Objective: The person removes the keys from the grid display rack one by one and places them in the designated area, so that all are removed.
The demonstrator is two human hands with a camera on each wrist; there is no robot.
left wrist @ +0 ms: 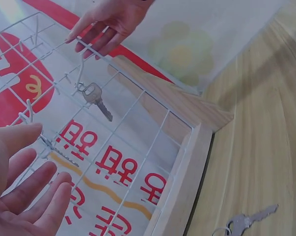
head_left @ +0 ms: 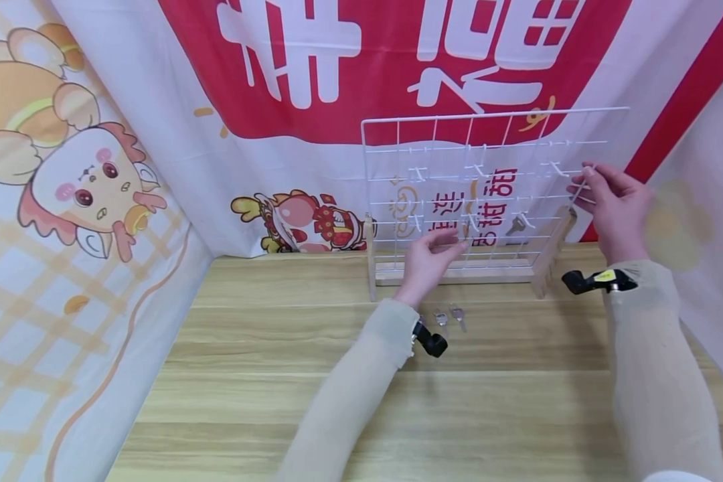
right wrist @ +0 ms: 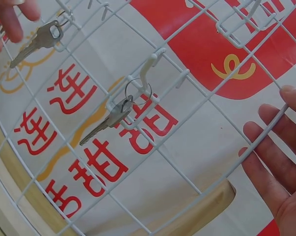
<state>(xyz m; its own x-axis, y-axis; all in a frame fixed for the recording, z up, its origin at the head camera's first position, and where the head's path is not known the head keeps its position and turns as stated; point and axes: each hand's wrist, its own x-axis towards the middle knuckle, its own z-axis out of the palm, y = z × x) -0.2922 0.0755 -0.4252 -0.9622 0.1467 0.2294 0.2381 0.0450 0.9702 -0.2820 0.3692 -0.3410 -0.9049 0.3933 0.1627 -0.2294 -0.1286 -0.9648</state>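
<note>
A white wire grid [head_left: 364,174] stands upright in a wooden base [head_left: 458,273] at the back of the table. One silver key [head_left: 517,225] [left wrist: 96,98] [right wrist: 111,120] hangs by its ring from a hook on the grid. A second key [right wrist: 37,42] hangs from another hook, and the fingers of my left hand [head_left: 434,254] [left wrist: 25,191] [right wrist: 5,19] hover right beside it, relaxed and holding nothing. My right hand [head_left: 611,201] [left wrist: 111,19] [right wrist: 280,167] lies with straight fingers against the grid's right edge wire. Two loose keys [head_left: 450,317] [left wrist: 246,222] lie on the table before the base.
The wooden table [head_left: 313,402] is backed by a printed cloth [head_left: 156,134] that also hangs along the left and right sides. Several bare white hooks [right wrist: 152,61] stick out of the grid. A black camera mount [head_left: 430,343] sits on each wrist.
</note>
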